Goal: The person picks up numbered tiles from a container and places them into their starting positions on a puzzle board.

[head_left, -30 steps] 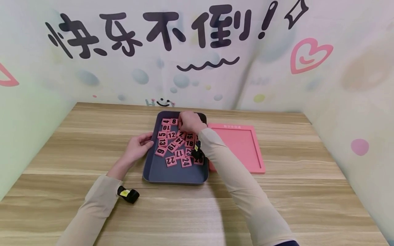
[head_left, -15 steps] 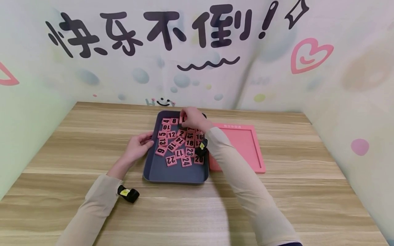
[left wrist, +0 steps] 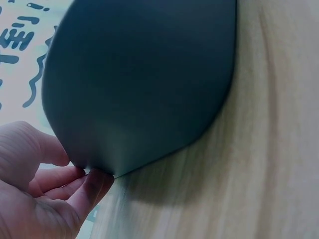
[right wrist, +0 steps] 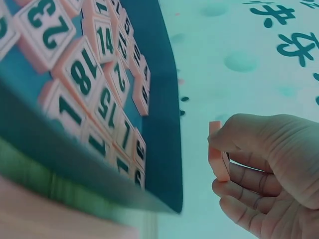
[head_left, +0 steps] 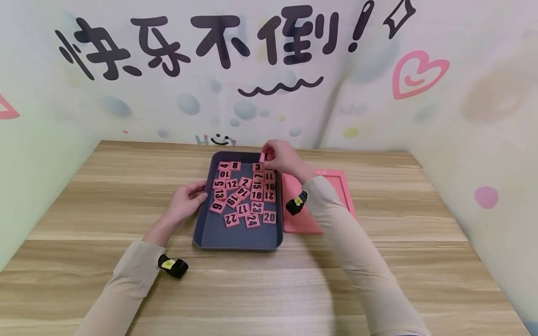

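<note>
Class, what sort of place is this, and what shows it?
Probably a small indoor tabletop booth, perhaps for filming or play: a wood-grain table is backed by a printed backdrop with Chinese lettering, and a dark tray holds pink number tiles.

Place: tabletop booth
Far backdrop: black lettering — blue bubbles
Side walls: left and right — pale
Table: wood-grain
</note>
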`<state>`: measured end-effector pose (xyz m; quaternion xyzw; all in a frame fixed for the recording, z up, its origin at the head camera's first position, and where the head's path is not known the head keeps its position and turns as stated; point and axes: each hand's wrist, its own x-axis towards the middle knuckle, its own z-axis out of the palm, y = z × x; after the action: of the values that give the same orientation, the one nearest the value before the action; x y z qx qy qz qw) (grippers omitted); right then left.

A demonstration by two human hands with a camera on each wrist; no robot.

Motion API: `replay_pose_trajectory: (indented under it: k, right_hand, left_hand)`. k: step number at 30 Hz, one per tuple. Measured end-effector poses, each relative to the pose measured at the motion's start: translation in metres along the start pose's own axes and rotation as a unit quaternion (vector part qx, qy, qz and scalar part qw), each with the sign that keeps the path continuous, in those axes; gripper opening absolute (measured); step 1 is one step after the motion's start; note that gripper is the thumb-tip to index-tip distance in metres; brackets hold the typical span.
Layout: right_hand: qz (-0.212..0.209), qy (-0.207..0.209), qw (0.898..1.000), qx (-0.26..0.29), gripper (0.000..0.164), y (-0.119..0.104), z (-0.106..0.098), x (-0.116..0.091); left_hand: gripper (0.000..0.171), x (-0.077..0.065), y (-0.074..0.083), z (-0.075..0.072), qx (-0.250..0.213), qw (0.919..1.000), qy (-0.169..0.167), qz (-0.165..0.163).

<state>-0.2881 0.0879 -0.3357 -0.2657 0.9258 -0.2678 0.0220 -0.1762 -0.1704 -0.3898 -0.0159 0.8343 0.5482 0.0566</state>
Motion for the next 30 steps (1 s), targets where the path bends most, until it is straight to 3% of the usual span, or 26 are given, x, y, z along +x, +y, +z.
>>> replay_pose_trajectory:
  k: [12,19,30]
  right_hand:
    - [0.004,0.037,0.998,0.043,0.033,0.029,-0.016,-0.029]
    - [-0.016,0.071,0.996,0.054,0.034,0.046,-0.023,-0.041]
    - [0.006,0.060,0.995,0.075,0.031,0.069,-0.028,-0.058]
  left_hand:
    - [0.041,0.000,-0.002,0.000,0.004,1.0000,0.000,0.002]
    - [0.041,0.000,-0.003,0.001,0.002,0.9999,0.002,0.010]
    - [0.042,0.000,-0.002,0.000,0.004,1.0000,-0.002,0.008]
